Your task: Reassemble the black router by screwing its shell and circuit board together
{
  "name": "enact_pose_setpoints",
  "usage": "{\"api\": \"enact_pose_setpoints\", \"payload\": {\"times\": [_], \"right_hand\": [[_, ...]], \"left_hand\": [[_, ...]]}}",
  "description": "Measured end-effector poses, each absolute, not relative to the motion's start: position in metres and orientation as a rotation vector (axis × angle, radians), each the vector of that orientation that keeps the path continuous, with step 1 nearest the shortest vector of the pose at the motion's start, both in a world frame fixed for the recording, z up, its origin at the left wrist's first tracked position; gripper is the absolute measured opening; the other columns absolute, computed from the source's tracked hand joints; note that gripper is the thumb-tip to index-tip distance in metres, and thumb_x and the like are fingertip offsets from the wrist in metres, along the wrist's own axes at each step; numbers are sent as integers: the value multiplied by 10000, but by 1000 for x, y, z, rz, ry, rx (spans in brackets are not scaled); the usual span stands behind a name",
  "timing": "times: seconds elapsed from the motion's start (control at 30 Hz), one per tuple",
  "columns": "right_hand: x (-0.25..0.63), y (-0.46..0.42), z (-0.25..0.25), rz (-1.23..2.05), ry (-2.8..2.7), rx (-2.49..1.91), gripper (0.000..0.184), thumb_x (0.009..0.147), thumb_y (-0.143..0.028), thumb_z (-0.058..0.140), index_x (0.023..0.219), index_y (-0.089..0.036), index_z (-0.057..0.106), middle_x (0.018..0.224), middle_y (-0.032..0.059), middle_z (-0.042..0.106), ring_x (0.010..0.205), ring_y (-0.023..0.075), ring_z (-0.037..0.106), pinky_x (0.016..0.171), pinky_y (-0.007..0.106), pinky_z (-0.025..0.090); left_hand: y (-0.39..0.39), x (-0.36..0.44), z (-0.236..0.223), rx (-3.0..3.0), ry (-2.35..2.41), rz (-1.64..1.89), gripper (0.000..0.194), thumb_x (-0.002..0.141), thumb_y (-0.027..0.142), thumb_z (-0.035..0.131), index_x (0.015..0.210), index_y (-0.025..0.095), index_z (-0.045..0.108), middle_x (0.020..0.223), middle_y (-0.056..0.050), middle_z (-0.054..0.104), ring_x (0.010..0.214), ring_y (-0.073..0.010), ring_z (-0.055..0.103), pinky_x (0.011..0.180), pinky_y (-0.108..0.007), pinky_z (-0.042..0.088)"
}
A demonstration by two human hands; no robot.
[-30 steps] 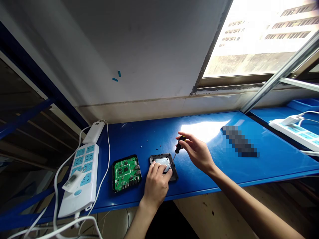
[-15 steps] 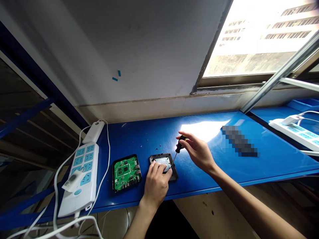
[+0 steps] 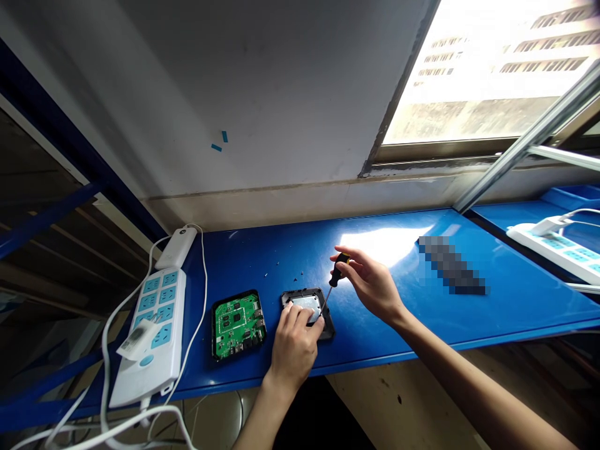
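A black plastic cover [image 3: 327, 332] with a silvery metal plate [image 3: 305, 302] inside lies on the blue table. My left hand [image 3: 296, 337] holds the cover down, fingers over the plate and thumb at its right side. In my right hand [image 3: 370, 281] is a small screwdriver [image 3: 338, 270] with a black and yellow handle, gripped between thumb and fingers. Its shaft slants down to the plate's right edge, close to my left thumb; the tip's exact seat is too small to make out. To the left sits a green circuit board [image 3: 237, 325] in its black case.
Several tiny screws [image 3: 295, 279] lie behind the cover. A white power strip [image 3: 154, 337] with cables runs along the left side. A pixelated dark object [image 3: 452, 265] lies on the right of the blue table [image 3: 375, 350]; another power strip [image 3: 557, 250] is farther right.
Hardly anything differs. My right hand and the screwdriver have shifted very slightly left; the left hand stays on the cover.
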State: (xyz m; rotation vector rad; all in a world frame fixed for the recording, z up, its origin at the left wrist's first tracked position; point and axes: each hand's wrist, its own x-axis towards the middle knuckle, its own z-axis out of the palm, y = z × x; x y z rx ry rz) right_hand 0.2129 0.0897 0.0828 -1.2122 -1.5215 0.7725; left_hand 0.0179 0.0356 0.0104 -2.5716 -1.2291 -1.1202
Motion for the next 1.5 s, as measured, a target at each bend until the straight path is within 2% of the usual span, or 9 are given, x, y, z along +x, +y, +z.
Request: {"api": "enact_pose_setpoints", "payload": {"times": [0.43,0.8,1.13,1.33,1.5], "right_hand": [[213,97,85,759,-1581,-1280,376,937,-422,581,1260,-233,621,1030,80,759,857,225,742,793,423,634],[230,114,67,1105,-1354,-1253,489,886,-527,629,1250,-203,587,1084,117,724,897,253,738,829,510,625],[244,101,42,1122,-1106,-1333,541,826,-571,695,1208,-201,593,1072,114,735,867,241,749,847,461,622],[244,98,37,1099,-1054,-1321,549,817,-585,696,1200,-207,588,1063,107,739,862,242,753,827,452,625],[243,96,40,1071,-1072,-1286,534,828,-573,691,1198,-203,587,1058,106,735,843,243,754,806,454,629]], "left_hand": [[35,17,7,-2569,-1228,-1132,309,881,16,506,981,197,735,937,-72,686,903,-225,600,823,-402,578],[36,18,7,-2575,-1222,-1132,366,867,-12,457,985,192,737,931,-77,686,914,-220,601,898,-447,559],[36,16,5,-2593,-1226,-1171,324,890,21,484,1003,196,734,934,-70,688,917,-222,605,912,-451,558],[36,14,7,-2599,-1273,-1224,289,903,30,496,933,192,734,922,-58,692,899,-206,601,842,-386,569],[36,15,8,-2603,-1289,-1257,289,905,25,498,905,190,735,910,-58,691,901,-203,601,826,-376,564]]}}
